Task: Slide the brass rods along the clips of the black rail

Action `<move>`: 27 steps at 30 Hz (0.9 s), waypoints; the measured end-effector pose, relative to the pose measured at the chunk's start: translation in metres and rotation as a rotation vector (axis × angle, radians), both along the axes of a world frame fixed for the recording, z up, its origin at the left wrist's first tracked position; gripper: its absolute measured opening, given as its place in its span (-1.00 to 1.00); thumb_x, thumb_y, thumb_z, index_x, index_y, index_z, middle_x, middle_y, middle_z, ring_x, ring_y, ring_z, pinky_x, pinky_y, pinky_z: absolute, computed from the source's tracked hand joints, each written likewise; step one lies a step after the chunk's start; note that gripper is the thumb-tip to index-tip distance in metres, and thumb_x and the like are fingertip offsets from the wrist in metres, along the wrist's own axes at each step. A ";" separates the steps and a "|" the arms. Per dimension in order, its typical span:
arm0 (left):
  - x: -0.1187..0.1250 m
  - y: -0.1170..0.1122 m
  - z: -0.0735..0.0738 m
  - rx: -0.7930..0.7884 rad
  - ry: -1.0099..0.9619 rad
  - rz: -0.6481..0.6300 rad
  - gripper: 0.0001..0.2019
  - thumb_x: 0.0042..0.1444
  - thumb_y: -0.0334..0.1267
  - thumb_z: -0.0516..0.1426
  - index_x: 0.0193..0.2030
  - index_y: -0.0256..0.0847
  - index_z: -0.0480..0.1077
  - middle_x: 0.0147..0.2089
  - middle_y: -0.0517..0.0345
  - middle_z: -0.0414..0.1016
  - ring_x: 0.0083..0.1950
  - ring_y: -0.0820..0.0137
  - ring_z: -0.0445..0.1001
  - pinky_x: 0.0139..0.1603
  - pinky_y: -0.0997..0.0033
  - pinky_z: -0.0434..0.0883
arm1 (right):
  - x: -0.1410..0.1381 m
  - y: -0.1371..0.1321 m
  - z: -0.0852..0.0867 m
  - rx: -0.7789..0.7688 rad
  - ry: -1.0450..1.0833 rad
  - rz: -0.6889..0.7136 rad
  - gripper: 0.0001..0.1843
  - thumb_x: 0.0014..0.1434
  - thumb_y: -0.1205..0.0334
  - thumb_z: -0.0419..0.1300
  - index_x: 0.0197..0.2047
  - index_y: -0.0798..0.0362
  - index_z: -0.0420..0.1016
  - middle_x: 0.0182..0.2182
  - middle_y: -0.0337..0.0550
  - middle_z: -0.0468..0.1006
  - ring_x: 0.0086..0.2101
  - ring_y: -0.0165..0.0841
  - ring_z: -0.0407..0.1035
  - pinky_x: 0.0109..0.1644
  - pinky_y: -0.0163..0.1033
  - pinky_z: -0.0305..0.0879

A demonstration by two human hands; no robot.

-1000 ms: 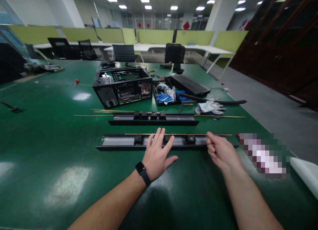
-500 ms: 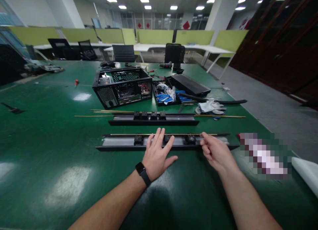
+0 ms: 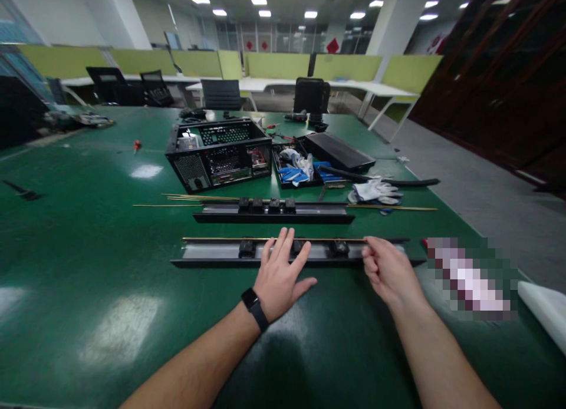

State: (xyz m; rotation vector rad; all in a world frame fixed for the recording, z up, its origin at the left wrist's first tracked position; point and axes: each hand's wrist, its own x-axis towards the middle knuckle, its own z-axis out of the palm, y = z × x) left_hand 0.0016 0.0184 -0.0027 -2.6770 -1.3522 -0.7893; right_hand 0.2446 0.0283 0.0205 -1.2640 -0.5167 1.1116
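My left hand [image 3: 282, 282], with a black watch on the wrist, is spread flat over the nearer black rail [image 3: 212, 263], its fingers covering part of a small black block [image 3: 299, 246]. Two more black blocks show in this rail, one left block [image 3: 246, 247] and one right block [image 3: 339, 247]. Along the rail's far edge lies a thin brass rod [image 3: 216, 239]. My right hand [image 3: 389, 270] is closed, thumb and forefinger pinched at the rod's right end. The fingertips partly hide that end.
Behind lies a second black rail [image 3: 274, 218] with several black blocks and loose brass rods [image 3: 393, 207] at its ends. Farther back are an open computer case [image 3: 219, 155], a tray with gloves [image 3: 297, 166], and a white glove [image 3: 375, 190]. A blurred-out item [image 3: 469, 279] lies right.
The brass rod has slid left along the rail, its left end now near the rail's left end. My right hand has shifted slightly right, to the rod's right end. My left hand stays put.
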 end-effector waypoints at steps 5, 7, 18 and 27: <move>0.000 0.000 0.000 0.007 0.003 -0.001 -0.33 0.21 0.05 0.19 0.40 -0.12 0.18 0.51 -0.31 -0.09 0.54 -0.02 -0.15 0.40 -0.19 0.02 | -0.008 -0.002 -0.003 -0.011 -0.031 0.163 -0.63 -0.03 0.06 0.46 -0.27 0.08 0.47 -0.60 -0.32 0.43 -0.77 -0.61 0.04 -0.84 -0.54 -0.16; 0.000 0.000 -0.001 0.009 0.000 -0.002 -0.32 0.20 0.05 0.20 0.40 -0.12 0.17 0.51 -0.30 -0.08 0.54 -0.02 -0.16 0.40 -0.20 0.02 | -0.010 -0.002 -0.005 -0.007 -0.044 0.157 -0.61 -0.01 0.03 0.45 -0.23 0.09 0.49 -0.60 -0.31 0.43 -0.77 -0.60 0.04 -0.84 -0.54 -0.16; 0.000 -0.001 0.001 0.000 -0.001 0.000 -0.32 0.20 0.05 0.21 0.40 -0.12 0.18 0.51 -0.31 -0.07 0.53 -0.03 -0.15 0.41 -0.19 0.01 | -0.016 -0.001 -0.001 -0.020 -0.093 0.132 -0.57 -0.08 0.01 0.49 -0.29 0.09 0.46 -0.62 -0.34 0.41 -0.78 -0.61 0.04 -0.82 -0.53 -0.17; 0.001 0.000 -0.001 -0.008 -0.003 -0.001 -0.31 0.20 0.05 0.20 0.41 -0.11 0.17 0.52 -0.31 -0.10 0.54 -0.03 -0.17 0.40 -0.20 0.01 | -0.017 0.000 -0.007 -0.012 -0.107 0.108 -0.57 -0.06 0.02 0.47 -0.26 0.11 0.48 -0.63 -0.36 0.39 -0.78 -0.60 0.04 -0.82 -0.51 -0.17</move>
